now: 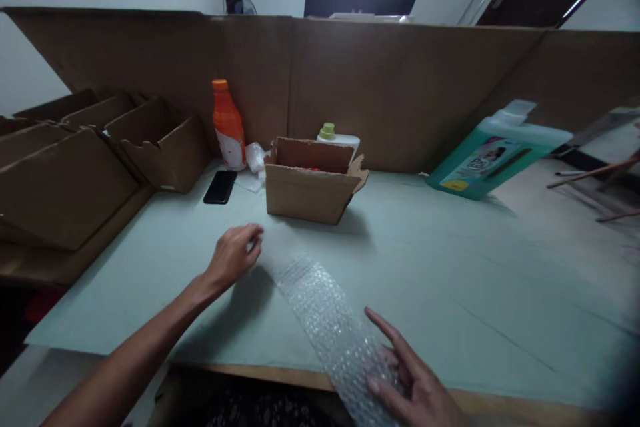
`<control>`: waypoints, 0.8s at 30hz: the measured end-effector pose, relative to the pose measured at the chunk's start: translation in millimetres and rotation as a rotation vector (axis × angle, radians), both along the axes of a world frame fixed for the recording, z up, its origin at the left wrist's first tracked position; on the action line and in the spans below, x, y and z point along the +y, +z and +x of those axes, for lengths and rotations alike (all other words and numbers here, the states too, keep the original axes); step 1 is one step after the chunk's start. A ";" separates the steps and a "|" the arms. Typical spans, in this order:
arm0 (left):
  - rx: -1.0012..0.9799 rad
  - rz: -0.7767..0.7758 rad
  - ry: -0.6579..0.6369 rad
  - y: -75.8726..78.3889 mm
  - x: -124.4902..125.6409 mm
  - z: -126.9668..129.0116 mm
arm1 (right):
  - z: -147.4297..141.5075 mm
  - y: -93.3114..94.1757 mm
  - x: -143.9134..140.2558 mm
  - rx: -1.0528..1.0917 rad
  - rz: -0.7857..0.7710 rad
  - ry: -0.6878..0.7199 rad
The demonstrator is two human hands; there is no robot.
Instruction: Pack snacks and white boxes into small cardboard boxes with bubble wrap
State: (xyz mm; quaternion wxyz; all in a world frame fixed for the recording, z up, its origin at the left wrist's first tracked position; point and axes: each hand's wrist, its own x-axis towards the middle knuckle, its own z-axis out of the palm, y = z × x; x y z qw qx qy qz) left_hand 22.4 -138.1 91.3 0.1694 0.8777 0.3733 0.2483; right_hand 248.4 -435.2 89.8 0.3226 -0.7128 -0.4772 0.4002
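A long strip of clear bubble wrap runs slantwise over the pale table cover, from near the cardboard box down past the front edge. At its far end, which is blurred, my left hand pinches the wrap between thumb and fingers. Over the near end lies my right hand, its thumb and curled fingers on the wrap and its index finger stretched out. Just beyond the strip stands a small open cardboard box with something red inside, mostly hidden by the front wall.
Behind the box is a white bottle with a green cap. An orange bottle, a crumpled piece of clear wrap and a black phone are left of it. Several cardboard bins line the left; a green liquid jug leans at right.
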 end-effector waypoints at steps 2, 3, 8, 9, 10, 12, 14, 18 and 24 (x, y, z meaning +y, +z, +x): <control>0.018 -0.014 -0.068 2.6 17.2 38.1 | -24.3 -5.8 -13.2 0.101 0.006 0.018; 0.020 -0.019 -0.095 1.2 21.8 54.2 | -33.9 -10.4 -16.2 0.112 0.013 0.033; -0.003 -0.028 -0.281 -11.2 -12.2 45.4 | -57.1 -29.5 -15.4 0.152 -0.039 0.056; -0.004 -0.050 -0.356 -13.1 -29.3 25.0 | -59.1 -30.3 -14.7 0.221 -0.034 0.023; -0.004 -0.073 -0.437 -14.6 -48.5 2.0 | -61.0 -29.8 -13.8 0.324 -0.027 -0.009; -0.043 -0.248 -0.661 -16.3 -89.2 -41.5 | -64.6 -26.1 -10.0 0.589 -0.012 -0.075; -0.076 -0.397 -0.679 -17.8 -124.7 -66.9 | -67.4 -20.5 -1.7 0.830 0.002 -0.140; -0.220 -0.528 -0.398 -27.4 -150.0 -48.1 | -64.8 -13.4 23.3 1.008 0.090 -0.253; 0.006 -0.570 -0.034 -41.6 -113.8 2.2 | -41.5 -20.0 31.5 0.400 0.256 -0.314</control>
